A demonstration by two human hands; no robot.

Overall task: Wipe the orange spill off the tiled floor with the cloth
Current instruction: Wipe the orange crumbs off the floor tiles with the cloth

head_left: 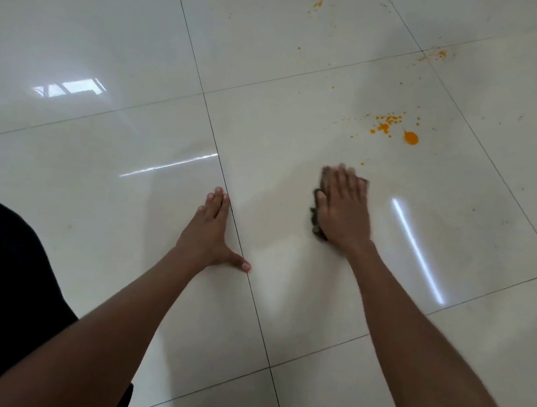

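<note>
Progress: the task looks only partly done. The tile around the cloth shows no orange, but I cannot tell if it was wiped or was never dirty.
Main spill: the orange spill [411, 138] lies on the tiled floor [118, 44], far and to the right of the cloth, with one round drop and a group of small drops just to its left. It is not touched yet.
Nearest drop: one small drop [362, 163] sits just beyond the cloth, on the far right side of it.
Far splashes: one patch of specks [440, 53] lies at a tile joint, far right, and another patch [320, 2] lies near the far edge of the view. Both are well apart from the cloth.
What is left: as I judge it, the cloth must go forward and to the right over the main spill, and after that to the two far patches.
Cloth: the dark cloth [318, 207] lies flat on the floor under the right hand; only its left and far edges show.
Right hand: the right hand [344, 206] presses on the cloth with the palm down. Its fingers [339, 177] are stretched out and close together, not curled around the cloth. The picture is a little blurred here.
Left hand: the left hand [211, 230] rests flat on the bare floor, beside a tile joint, to the left of the cloth. The fingers are straight, the thumb spread to the right, and it holds nothing. It seems to support the body.
</note>
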